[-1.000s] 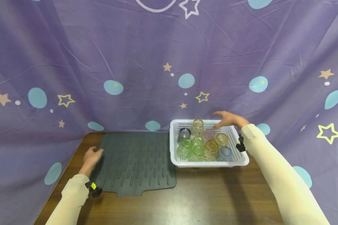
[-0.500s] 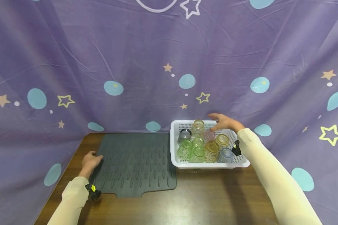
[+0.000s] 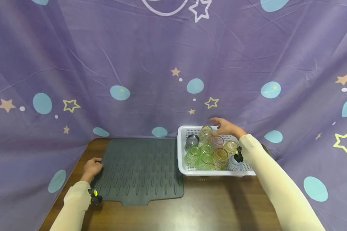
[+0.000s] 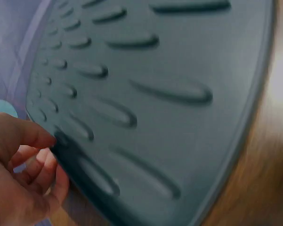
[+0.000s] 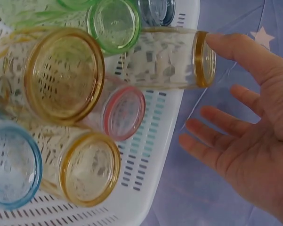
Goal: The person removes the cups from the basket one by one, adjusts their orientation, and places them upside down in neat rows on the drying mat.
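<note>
My left hand [image 3: 92,166] is at the left edge of a dark grey ribbed drying mat [image 3: 144,166]. In the left wrist view, thumb and fingers [image 4: 37,134] pinch the mat's edge. My right hand [image 3: 224,127] reaches over the back of a white perforated basket [image 3: 180,154]. Its thumb [image 5: 226,44] is right at the end of a pale yellow drinking glass [image 5: 162,59], while the other fingers are spread apart beyond the basket rim. That glass stands at the back, between a dark-tinted glass [image 3: 192,141] and a pink glass [image 3: 218,141].
Several more glasses crowd the basket: green ones [image 3: 205,161], amber-yellow ones [image 3: 220,157] and a blue one [image 3: 235,165]. Basket and mat lie side by side on a brown wooden table [image 3: 196,205]. A purple patterned cloth [image 3: 150,64] hangs directly behind.
My right hand has moved left across the basket's back, from near the pink glass to the pale yellow one. My left fingers have drawn in at the mat's edge. The glasses stay put.
</note>
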Tool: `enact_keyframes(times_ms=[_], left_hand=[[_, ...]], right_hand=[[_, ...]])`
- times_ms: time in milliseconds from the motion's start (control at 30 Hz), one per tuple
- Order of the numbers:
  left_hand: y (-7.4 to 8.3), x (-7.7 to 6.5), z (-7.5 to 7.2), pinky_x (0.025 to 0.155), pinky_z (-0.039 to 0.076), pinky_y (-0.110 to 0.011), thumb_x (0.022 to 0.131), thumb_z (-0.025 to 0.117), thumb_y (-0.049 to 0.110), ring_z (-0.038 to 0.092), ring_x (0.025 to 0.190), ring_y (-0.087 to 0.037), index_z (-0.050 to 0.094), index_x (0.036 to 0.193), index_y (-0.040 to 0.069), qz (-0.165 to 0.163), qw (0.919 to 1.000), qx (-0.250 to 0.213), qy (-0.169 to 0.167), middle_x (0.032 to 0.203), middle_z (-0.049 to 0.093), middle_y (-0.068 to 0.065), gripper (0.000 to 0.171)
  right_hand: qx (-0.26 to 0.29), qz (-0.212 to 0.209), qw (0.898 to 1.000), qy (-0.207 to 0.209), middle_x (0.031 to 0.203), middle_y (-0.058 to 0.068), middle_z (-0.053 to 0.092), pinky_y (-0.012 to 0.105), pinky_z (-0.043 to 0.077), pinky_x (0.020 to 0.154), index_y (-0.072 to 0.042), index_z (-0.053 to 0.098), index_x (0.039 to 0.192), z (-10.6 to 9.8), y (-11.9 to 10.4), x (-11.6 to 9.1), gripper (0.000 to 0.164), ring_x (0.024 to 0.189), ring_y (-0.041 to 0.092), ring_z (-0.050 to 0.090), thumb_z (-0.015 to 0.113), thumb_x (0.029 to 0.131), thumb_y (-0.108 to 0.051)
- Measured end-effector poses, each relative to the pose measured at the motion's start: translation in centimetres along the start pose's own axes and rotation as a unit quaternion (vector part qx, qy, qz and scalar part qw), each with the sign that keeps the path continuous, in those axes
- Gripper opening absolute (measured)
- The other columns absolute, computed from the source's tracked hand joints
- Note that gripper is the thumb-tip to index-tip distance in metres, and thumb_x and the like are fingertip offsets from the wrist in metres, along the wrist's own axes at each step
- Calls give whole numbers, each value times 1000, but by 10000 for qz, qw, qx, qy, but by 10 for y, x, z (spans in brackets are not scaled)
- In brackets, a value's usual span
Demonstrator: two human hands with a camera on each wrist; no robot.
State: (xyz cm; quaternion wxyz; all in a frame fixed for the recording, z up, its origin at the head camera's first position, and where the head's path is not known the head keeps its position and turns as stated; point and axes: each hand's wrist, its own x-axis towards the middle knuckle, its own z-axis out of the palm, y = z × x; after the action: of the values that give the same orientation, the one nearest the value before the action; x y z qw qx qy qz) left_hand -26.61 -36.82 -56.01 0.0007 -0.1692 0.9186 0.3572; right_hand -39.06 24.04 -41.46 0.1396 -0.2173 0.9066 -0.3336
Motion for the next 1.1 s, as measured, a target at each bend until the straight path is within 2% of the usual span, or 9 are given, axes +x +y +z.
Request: enact_keyframes(times_ms=[133,267,367,433,500,633,733,967,1100], left_hand=[[-7,4,-4,75,42,-38,86,45,4,55,97,-43,55,125,-12,242,9996,92,-150,117,58,-37,43],[-9,6,-9,72,40,-34,85,44,2,53,93,-39,52,125,-12,232,9987,-22,-443,107,57,-34,43],[-14,11,-11,65,40,-30,83,46,-1,52,74,-27,48,126,-13,98,9965,-393,-726,86,55,-19,45],[-17,14,-12,62,41,-29,82,48,-3,49,65,-19,45,128,-13,-24,9933,-684,-927,80,50,-10,47],[-20,16,-14,63,46,-30,82,51,-5,49,66,-15,43,129,-13,-130,9893,-941,-1110,82,49,-6,48],[-21,18,-17,80,56,-45,82,56,-4,56,94,-30,44,128,-11,-177,9834,-1142,-1401,98,51,-16,49],[-23,18,-17,79,56,-45,81,55,-3,56,95,-31,47,124,-9,-77,9819,-1176,-1480,99,51,-18,44],[-20,16,-14,67,48,-30,85,40,-2,45,56,-11,43,129,-12,-95,9861,-1037,-1296,77,47,-4,46],[-17,18,-14,66,47,-28,88,35,-2,45,60,-11,43,131,-12,-94,9892,-897,-1158,79,47,-5,46]], right_hand=[[15,-10,10000,-1,155,32,38,62,43,108,7,36,151,6,-2,5,84,136,55,42,80,81,-8],[-1,-2,10000,-6,151,33,40,60,46,104,7,38,149,11,-2,11,83,136,53,43,80,80,-7],[21,38,10000,1,149,34,42,58,49,101,8,39,147,15,-2,13,81,134,53,45,80,78,-5],[-7,49,10000,39,145,36,45,56,51,99,8,40,145,18,-1,15,81,130,52,48,80,77,-4],[-30,75,9999,97,140,36,48,54,52,96,7,42,143,22,2,17,80,126,51,51,81,75,-4],[-67,151,9996,211,130,34,54,50,51,92,5,44,141,27,6,20,79,117,46,54,83,73,-5],[65,232,9994,254,126,32,55,50,50,93,4,45,139,31,8,22,79,115,44,54,83,71,-3],[393,367,9978,392,130,34,52,56,46,104,8,42,138,40,14,25,81,120,48,54,84,68,2],[588,453,9956,577,130,35,51,55,46,105,7,41,136,44,16,28,81,118,48,55,83,66,6]])
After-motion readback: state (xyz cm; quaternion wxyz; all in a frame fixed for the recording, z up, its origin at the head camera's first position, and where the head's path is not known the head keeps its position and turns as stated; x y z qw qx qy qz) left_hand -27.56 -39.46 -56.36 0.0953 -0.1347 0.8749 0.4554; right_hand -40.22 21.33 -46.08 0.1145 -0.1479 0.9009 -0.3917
